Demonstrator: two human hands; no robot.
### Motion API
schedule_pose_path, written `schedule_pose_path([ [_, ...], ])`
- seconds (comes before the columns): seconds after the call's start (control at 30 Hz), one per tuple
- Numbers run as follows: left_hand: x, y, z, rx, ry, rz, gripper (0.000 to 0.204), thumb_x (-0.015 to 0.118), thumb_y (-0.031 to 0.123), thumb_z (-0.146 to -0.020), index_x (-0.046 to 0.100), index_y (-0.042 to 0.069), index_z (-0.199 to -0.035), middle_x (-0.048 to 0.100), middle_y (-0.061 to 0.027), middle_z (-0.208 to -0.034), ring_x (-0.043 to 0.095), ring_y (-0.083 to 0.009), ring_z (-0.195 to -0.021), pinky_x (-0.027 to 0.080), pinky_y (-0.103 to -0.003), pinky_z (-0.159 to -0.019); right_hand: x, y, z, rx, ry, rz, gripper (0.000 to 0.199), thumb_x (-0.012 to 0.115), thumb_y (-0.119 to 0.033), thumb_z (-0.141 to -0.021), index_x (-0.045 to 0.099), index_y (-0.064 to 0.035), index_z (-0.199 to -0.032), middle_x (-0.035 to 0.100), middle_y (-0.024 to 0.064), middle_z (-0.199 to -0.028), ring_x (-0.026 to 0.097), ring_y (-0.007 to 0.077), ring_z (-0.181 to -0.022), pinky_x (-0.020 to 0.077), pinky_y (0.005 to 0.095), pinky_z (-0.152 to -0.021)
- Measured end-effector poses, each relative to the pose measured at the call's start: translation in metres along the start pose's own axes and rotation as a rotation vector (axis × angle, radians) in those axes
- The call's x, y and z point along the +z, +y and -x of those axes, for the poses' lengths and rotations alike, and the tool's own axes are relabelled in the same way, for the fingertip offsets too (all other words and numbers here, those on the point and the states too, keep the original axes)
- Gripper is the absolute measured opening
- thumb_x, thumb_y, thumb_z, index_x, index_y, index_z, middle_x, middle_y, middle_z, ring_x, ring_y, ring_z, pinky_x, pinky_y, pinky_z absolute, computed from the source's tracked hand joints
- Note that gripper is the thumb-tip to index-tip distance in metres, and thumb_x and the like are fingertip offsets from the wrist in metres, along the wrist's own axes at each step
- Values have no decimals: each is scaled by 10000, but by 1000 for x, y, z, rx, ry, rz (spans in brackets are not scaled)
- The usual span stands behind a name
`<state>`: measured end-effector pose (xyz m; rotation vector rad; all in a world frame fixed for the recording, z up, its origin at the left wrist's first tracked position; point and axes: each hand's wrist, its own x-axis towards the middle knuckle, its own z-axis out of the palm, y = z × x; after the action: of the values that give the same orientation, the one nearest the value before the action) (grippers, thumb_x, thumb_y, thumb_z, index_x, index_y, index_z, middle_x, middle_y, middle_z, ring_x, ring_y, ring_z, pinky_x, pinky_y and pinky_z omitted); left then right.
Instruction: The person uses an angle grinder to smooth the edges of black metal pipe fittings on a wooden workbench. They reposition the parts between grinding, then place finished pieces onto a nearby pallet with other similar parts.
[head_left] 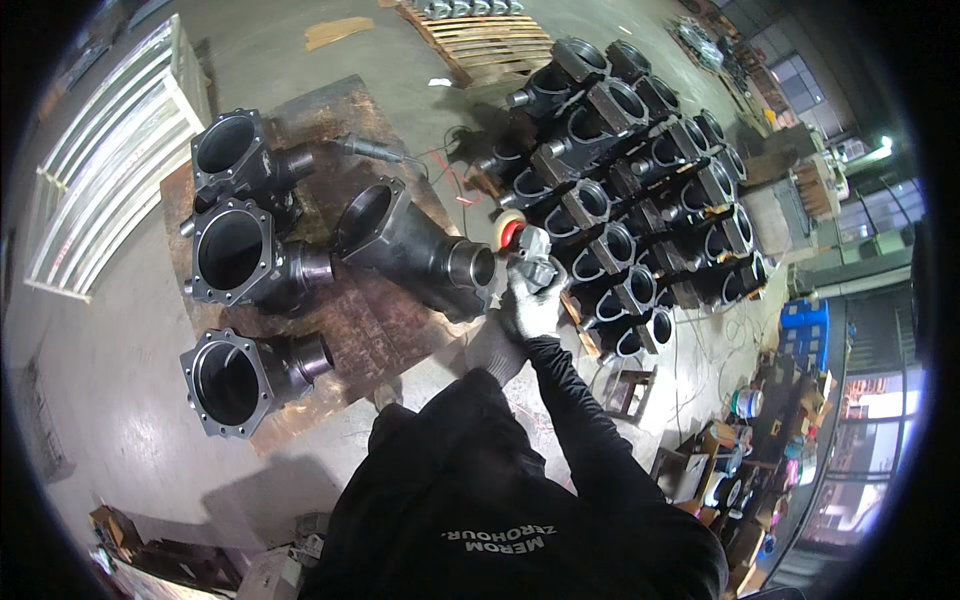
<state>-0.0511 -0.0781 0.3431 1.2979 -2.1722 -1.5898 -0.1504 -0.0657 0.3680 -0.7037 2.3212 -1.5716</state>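
Rusty steel plate (330,320) on the workshop floor carries four black flanged valve housings, their round bores empty. By the angled housing (405,240), its spigot end just beside, the gloved right hand (532,305) grips a grinder (525,250). Whether the left hand is open cannot be told; it is hidden.

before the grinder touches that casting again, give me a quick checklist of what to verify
1. Grip on grinder: gloved right hand is wrapped around its body. ok
2. Left hand: hidden, so a two-handed hold is unconfirmed. cannot tell
3. Wheel position: right beside the round end of the tilted casting; contact is unclear. cannot tell
4. Casting support: it lies tilted on the rusty plate, no clamp visible. not ok
5. Neighbours: three other castings sit to its left, apart from it. ok
6. Cables: loose wires lie on the floor just past the wheel. not ok
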Motion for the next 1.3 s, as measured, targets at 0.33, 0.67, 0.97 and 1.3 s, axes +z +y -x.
schedule_pose_path([
  [0.33, 132, 34, -99, -69, 552, 337, 594, 790, 319, -769, 492, 44, -1203, 682, -237, -1057, 657, -435, -1036, 527, -488, -827, -10, 64, -127, -77, -475, -246, 850, 862, -279, -781, 327, -45, -1398, 622, 167, -1211, 636, 231, -1092, 528, 385, -919],
  [0.67, 187, 90, -163, 126, 744, 1495, 584, 728, 189, -862, 472, 34, -1363, 621, -162, -1286, 619, -283, -1153, 500, -393, -967, -34, 39, -192, -377, -858, -9, 907, 852, -427, -750, 336, -138, -1438, 718, 223, -972, 723, 405, -877, 589, 472, -744],
  [0.97, 197, 62, -203, 404, 790, 1766, 453, 537, 211, -1001, 456, 12, -1400, 616, -124, -1259, 607, -259, -1147, 503, -409, -986, -5, 54, -210, -684, -965, 257, 926, 793, -524, -776, 321, -168, -1488, 688, 180, -744, 681, 371, -587, 562, 458, -569],
  [1.3, 220, 35, -267, 879, 901, 1916, 483, 298, 289, -1080, 388, 23, -1472, 531, -165, -1383, 543, -315, -1238, 438, -477, -1084, 30, 58, -243, -825, -1229, 162, 919, 760, -576, -782, 329, -172, -1486, 690, 206, -811, 691, 387, -649, 548, 494, -601],
])
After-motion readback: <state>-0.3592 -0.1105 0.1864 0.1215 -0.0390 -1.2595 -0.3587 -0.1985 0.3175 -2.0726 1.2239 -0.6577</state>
